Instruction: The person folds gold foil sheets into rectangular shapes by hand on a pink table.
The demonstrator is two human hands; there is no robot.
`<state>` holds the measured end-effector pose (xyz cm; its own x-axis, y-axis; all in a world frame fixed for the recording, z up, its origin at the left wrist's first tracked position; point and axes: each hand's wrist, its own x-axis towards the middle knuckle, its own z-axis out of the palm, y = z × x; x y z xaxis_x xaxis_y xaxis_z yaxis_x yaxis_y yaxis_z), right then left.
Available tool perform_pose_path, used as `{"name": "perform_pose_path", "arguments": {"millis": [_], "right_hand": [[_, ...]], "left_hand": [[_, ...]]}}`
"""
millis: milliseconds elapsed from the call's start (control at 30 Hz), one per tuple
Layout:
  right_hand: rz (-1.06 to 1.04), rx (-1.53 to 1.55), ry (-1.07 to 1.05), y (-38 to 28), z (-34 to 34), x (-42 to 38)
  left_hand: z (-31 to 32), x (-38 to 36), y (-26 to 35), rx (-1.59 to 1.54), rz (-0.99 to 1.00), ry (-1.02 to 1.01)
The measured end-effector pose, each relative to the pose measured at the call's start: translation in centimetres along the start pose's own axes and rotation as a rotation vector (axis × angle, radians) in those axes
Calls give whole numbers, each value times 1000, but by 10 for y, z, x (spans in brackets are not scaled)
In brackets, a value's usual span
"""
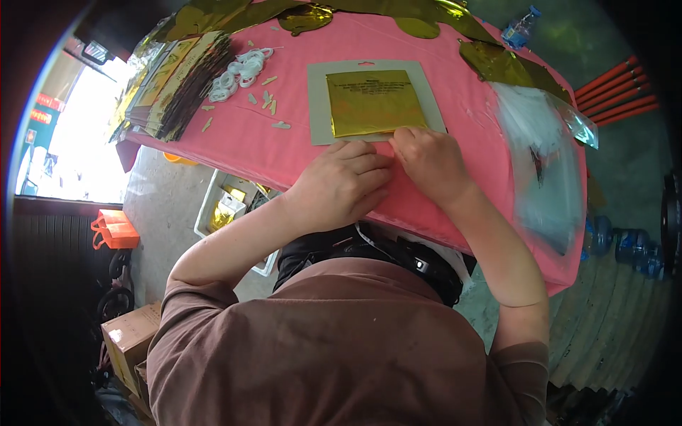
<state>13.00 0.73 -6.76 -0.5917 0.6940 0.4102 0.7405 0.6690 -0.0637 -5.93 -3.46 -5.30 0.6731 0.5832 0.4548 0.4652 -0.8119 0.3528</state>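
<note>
A folded gold foil sheet [376, 106] with small dark print lies flat on a grey backing card [320, 106] that has a hang slot at its top. My left hand [344, 177] is at the card's lower edge, its fingers curled and closed. Beside it, my right hand [430, 157] pinches close to the foil's bottom edge. Whatever sits between the fingertips of either hand is hidden or too small to make out.
The pink-covered table [284, 142] bears stacked printed cards [177, 85], coiled white ribbon [241, 71] and several small pale tabs [270, 103]. Gold foil pieces [419, 27] line the far edge. Clear plastic bags [543, 177] lie at right. A white crate [206, 206] stands below.
</note>
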Motion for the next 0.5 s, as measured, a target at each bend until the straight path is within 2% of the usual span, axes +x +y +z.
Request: {"name": "perform_pose_path", "arguments": {"millis": [200, 367, 433, 500], "right_hand": [[12, 103, 26, -4, -14, -15], [153, 157, 26, 17, -57, -46], [380, 18, 30, 35, -87, -57], [630, -18, -59, 60, -112, -69]], "left_hand": [[-5, 5, 3, -21, -20, -10], [-9, 17, -8, -57, 2, 6], [-12, 28, -13, -22, -17, 65], [-10, 41, -21, 38, -19, 94]]}}
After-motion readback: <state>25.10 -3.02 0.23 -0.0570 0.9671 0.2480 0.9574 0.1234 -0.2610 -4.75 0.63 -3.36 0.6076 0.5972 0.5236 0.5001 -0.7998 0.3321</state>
